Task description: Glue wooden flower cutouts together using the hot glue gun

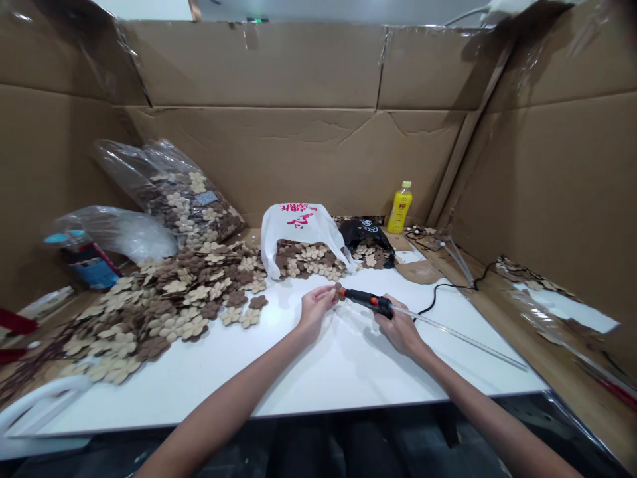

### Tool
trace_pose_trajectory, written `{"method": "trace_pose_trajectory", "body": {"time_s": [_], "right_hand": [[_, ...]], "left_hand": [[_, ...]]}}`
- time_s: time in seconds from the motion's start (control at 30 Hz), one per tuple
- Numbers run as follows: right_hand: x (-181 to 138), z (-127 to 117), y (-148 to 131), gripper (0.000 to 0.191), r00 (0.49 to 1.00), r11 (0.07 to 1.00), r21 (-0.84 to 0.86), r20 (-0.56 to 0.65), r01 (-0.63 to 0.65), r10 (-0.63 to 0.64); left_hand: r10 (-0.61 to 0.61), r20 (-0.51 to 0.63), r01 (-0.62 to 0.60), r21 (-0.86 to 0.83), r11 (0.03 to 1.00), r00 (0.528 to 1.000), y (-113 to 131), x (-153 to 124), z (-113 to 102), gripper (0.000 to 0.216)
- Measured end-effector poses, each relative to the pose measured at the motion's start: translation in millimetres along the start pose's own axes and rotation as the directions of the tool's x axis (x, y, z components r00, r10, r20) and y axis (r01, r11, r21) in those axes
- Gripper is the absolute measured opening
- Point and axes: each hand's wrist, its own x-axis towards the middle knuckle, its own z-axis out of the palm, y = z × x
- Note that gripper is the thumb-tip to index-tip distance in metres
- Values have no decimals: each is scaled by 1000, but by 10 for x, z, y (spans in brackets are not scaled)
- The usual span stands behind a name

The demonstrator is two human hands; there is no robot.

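Observation:
My right hand (397, 326) is closed around the grip of a black and orange hot glue gun (365, 300). A long clear glue stick (468, 338) sticks out of its back end toward the right. Between the fingertips of my left hand (316, 309) is a small brown flower-shaped piece (339, 290), held right at the gun's orange nozzle. Whether the nozzle touches the piece is too small to tell. To the left lies a large heap of brown and beige flower pieces (199, 292).
A white plastic bag (303, 226) and a black bag (365, 232) hold more flower pieces at the back. Behind the heap leans a clear bag of flowers (184, 199). A yellow bottle (400, 207) stands back right. The gun's black cord (440, 287) runs right. Cardboard walls (298, 146) enclose the white table (298, 392).

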Motion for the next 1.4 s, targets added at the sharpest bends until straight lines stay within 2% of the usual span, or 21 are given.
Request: {"method": "trace_pose_trajectory", "body": {"time_s": [0.37,0.57,0.7,0.87,1.0,1.17,1.4], "right_hand": [[-3,-20,-20,6,1000,1000,2,2,-2,2],[-41,-89,-33,6,999,996,-82,22,36,-34],[-134,-381,164,27,997,964,-254,25,80,-76],[-285,-1026,664,38,992,826,-561,-123,-45,-29],[-372,-1411,1052,40,983,727,-676,-183,-118,-11],[-395,-1563,1332,42,979,693,-713,-195,-108,-49],[-387,-1527,1374,39,981,688,-719,-188,-98,-56]], "left_hand": [[16,-22,-16,15,1000,1000,16,-15,16,32],[109,-78,-108,13,994,991,58,-15,24,34],[143,-109,-144,2,990,984,61,-1,0,35],[131,-105,-133,-13,991,986,22,35,-28,35],[121,-96,-123,-19,992,988,9,59,-33,34],[111,-114,-115,-34,993,987,38,43,-18,32],[104,-106,-106,-15,994,989,73,-4,-6,30]]}}
